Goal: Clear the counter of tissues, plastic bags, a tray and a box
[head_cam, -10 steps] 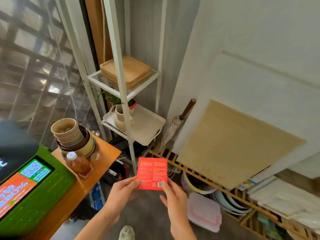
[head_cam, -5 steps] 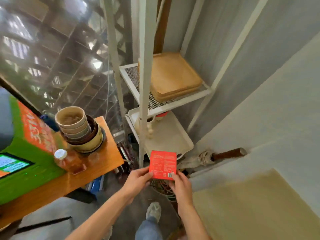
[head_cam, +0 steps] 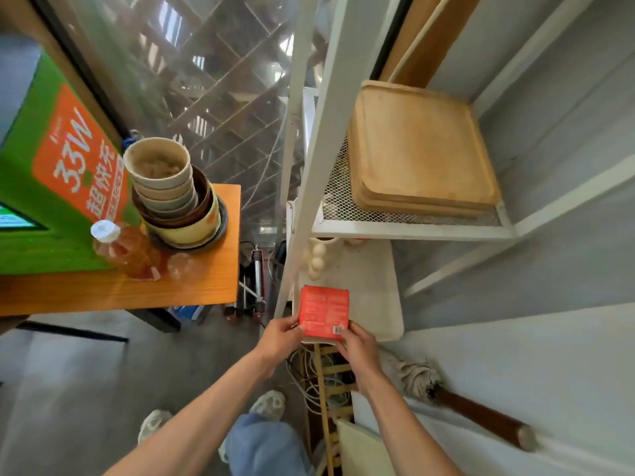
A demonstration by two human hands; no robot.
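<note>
Box: a small red box (head_cam: 324, 311) with printed text on its face, held upright in front of the person, over the near edge of the white tray (head_cam: 374, 297) on the lower shelf of the rack.
Left hand: the left hand (head_cam: 280, 338) pinches the box's lower left corner, thumb on the front face, fingers curled behind.
Right hand: the right hand (head_cam: 359, 348) grips the box's lower right corner, thumb on the front, near the barcode.
Rack: a white metal rack (head_cam: 412, 230); its mesh upper shelf carries a stack of wooden trays (head_cam: 421, 149).
Tabletop: an orange wooden tabletop (head_cam: 220, 269) to the left, apart from the rack.
On the tabletop: a stack of bowls (head_cam: 171, 190), a bottle (head_cam: 120, 249) of amber liquid with a white cap just beside the bowls, and a green machine (head_cam: 44, 173) with an orange label.
Floor: a tangle of cables (head_cam: 309, 379) below the hands; a wooden-handled mop (head_cam: 457, 400) lies to the right.
</note>
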